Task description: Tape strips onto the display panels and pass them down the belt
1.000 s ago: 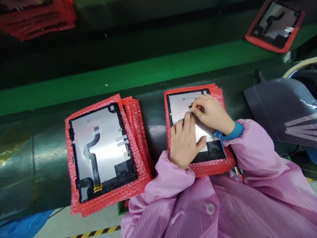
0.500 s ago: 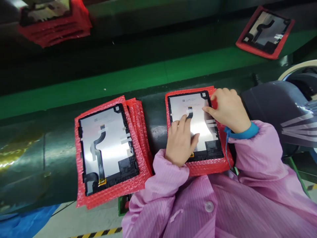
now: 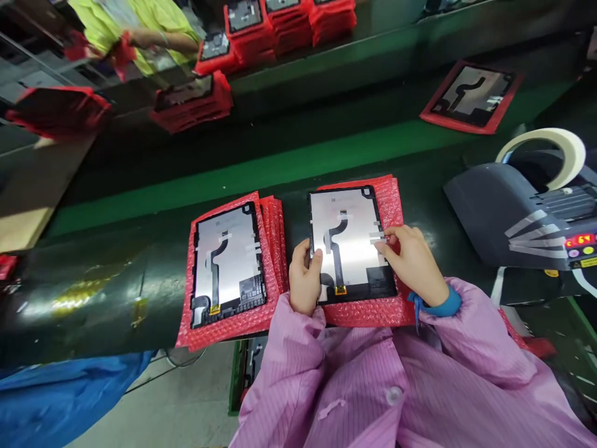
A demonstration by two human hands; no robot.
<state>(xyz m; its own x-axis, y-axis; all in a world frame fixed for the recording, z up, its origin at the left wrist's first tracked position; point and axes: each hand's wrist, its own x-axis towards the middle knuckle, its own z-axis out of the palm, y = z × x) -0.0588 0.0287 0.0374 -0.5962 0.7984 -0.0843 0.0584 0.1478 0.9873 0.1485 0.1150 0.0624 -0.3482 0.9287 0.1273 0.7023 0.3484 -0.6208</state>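
A screen panel (image 3: 357, 249) with a black frame and a curved dark ribbon cable lies over red bubble bags (image 3: 368, 313) in front of me. My left hand (image 3: 305, 275) pinches its left edge, thumb on the silvery back. Gripping the right edge beside some pale tape strips is my right hand (image 3: 414, 261), with a blue wristband below it. To the left, a similar panel (image 3: 233, 249) rests on a stack of red bubble bags (image 3: 275, 239); neither hand touches it.
On the right stands a grey tape dispenser (image 3: 504, 205) with a tape roll (image 3: 571, 152). Another bagged panel (image 3: 476, 96) lies across the green strip. Several red stacks (image 3: 191, 102) stand at the back, near a person in yellow (image 3: 140, 28). A green crate (image 3: 236, 379) is below.
My left hand has moved from the cable to the panel's left edge. My right hand has moved down the right side. The panel has shifted left on its bags, and the view now reaches farther back.
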